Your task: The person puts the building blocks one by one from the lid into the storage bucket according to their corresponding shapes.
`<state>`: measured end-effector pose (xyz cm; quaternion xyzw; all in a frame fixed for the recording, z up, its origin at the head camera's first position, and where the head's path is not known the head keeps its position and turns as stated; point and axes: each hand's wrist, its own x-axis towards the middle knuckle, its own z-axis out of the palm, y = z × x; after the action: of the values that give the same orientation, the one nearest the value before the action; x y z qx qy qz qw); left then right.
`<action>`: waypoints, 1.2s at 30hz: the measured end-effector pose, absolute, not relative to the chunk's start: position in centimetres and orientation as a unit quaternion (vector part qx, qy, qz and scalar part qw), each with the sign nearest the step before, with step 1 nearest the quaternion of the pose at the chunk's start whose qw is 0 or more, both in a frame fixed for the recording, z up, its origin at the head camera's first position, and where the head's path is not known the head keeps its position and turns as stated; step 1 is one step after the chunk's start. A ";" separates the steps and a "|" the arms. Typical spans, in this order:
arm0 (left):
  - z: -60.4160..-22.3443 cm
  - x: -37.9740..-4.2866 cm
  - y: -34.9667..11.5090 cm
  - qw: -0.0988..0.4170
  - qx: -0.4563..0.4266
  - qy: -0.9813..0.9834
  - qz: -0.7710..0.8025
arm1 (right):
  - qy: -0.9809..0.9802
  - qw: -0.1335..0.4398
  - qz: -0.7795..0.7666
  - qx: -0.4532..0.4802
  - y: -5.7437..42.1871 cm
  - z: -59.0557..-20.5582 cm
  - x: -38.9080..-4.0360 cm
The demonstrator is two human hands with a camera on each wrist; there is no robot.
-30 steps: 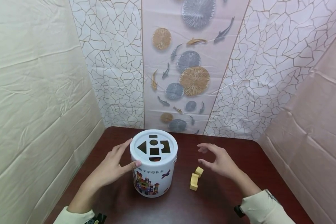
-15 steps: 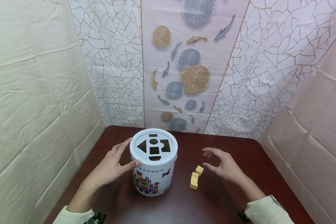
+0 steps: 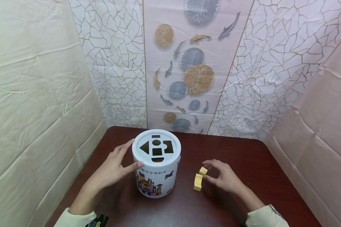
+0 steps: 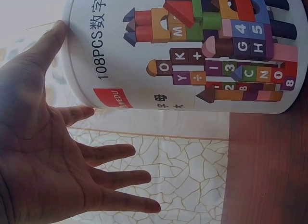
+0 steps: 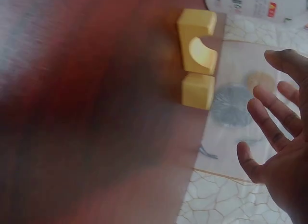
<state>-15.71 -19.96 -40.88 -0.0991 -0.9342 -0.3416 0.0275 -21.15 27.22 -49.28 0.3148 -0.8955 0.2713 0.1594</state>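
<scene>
A white bucket (image 3: 168, 184) printed with pictures of toy blocks stands upright on the table. Its lid (image 3: 142, 155) has several cut-out holes, among them a triangle, a circle and a square. My left hand (image 3: 113, 167) lies along the bucket's left side, thumb and index fingertip at the rim; in the left wrist view the other fingers (image 4: 115, 178) are spread and straight. To the right, a yellow arch-shaped block (image 3: 197, 182) and a small yellow cube (image 3: 203, 171) touch or nearly touch. Beside the cube hovers my right hand (image 3: 224, 177), fingers parted and holding nothing.
The dark red table (image 3: 187, 208) ends at a patterned cloth backdrop (image 3: 116, 78) behind. Pale cloth walls (image 3: 39, 110) enclose the left and right sides. The bucket stands left of the yellow blocks, with bare table between them.
My right hand first drew back slightly to the right, then came down and left toward the yellow cube. The left hand, bucket and blocks have stayed in place.
</scene>
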 end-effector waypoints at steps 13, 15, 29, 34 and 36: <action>-41.3 -15.9 -19.9 0.033 -0.101 -0.932 -0.346 | -0.892 0.103 0.269 0.348 26.7 -52.4 -20.7; -41.4 -15.9 -20.0 0.033 -0.099 -0.932 -0.347 | -0.894 0.101 0.263 0.348 26.6 -52.6 -20.7; -41.4 -15.7 -20.0 0.032 -0.094 -0.933 -0.345 | -0.892 0.125 0.250 0.356 26.5 -53.0 -20.6; -41.4 -15.8 -20.0 0.036 -0.097 -0.933 -0.345 | -0.893 0.138 0.255 0.345 26.6 -51.6 -20.2; -41.4 -15.8 -20.0 0.039 -0.100 -0.933 -0.344 | -0.895 0.139 0.258 0.337 26.7 -50.9 -20.1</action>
<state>-15.83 -20.01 -41.44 -0.1004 -0.9328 -0.3441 0.0386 -20.13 26.70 -50.92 0.3375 -0.8945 0.2583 0.1387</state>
